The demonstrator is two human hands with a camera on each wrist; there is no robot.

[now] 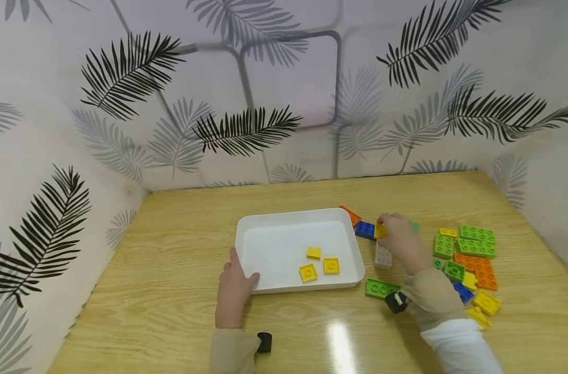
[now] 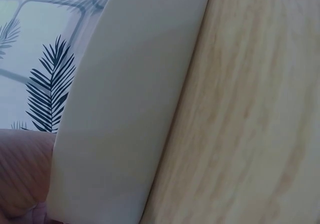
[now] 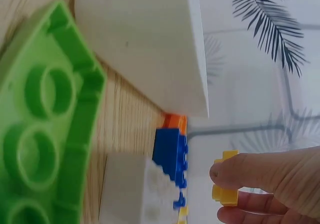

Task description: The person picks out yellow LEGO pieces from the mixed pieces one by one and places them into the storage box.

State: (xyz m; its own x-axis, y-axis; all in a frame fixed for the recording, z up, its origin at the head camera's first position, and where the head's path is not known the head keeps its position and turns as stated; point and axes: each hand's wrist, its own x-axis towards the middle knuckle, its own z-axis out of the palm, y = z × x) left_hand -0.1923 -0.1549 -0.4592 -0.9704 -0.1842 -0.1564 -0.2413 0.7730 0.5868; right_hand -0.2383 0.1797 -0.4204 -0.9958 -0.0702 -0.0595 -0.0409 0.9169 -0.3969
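My left hand [image 1: 232,291] grips the near left corner of a white tray [image 1: 269,248], thumb over the rim and fingers along the outer side. Inside the tray lie a small yellow brick [image 1: 314,253] and two square yellow bricks, one of them a studs-down brick [image 1: 331,266]. Beyond the tray's right end, my right hand [image 1: 400,241] pinches a yellow brick [image 3: 229,179] between thumb and fingers. In the right wrist view this brick is raised above a blue brick [image 3: 168,151] and a white brick [image 3: 130,189].
A long green brick [image 1: 382,288] lies near the tray's front right corner; an orange brick [image 1: 351,214] sits by its back right corner. Farther right spreads a group of green, orange, blue and yellow bricks, including an orange brick [image 1: 486,272]. A patterned wall [image 1: 284,156] stands behind the table.
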